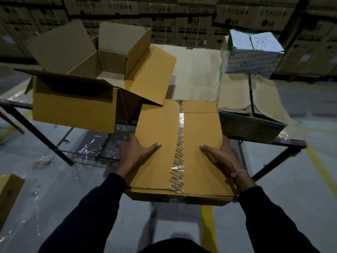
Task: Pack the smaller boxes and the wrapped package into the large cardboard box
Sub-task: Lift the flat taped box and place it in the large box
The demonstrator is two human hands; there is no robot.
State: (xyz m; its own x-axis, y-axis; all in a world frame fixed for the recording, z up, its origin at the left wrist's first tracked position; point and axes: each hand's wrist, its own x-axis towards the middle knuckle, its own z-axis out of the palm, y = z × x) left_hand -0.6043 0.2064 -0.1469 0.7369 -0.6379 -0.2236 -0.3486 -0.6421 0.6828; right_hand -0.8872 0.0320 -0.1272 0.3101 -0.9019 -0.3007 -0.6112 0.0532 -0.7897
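Observation:
I hold a taped brown box (160, 143) in front of me, off the table's near edge. My left hand (135, 154) grips its left side with the thumb laid on top. My right hand (220, 157) grips the right side the same way. A strip of printed tape runs down the box's middle. The large cardboard box (73, 105) stands open at the left of the table, flaps spread, nothing visible inside. At the right rear, the wrapped package (253, 53) in white printed film sits on top of another brown box (251, 114).
The metal-framed table (291, 141) carries a flat cardboard sheet (195, 70) in its middle. Another box (9, 194) sits low at the left edge. Plastic film lies on the grey floor. Stacked appliance cartons (182, 19) line the back. Yellow floor lines run at right.

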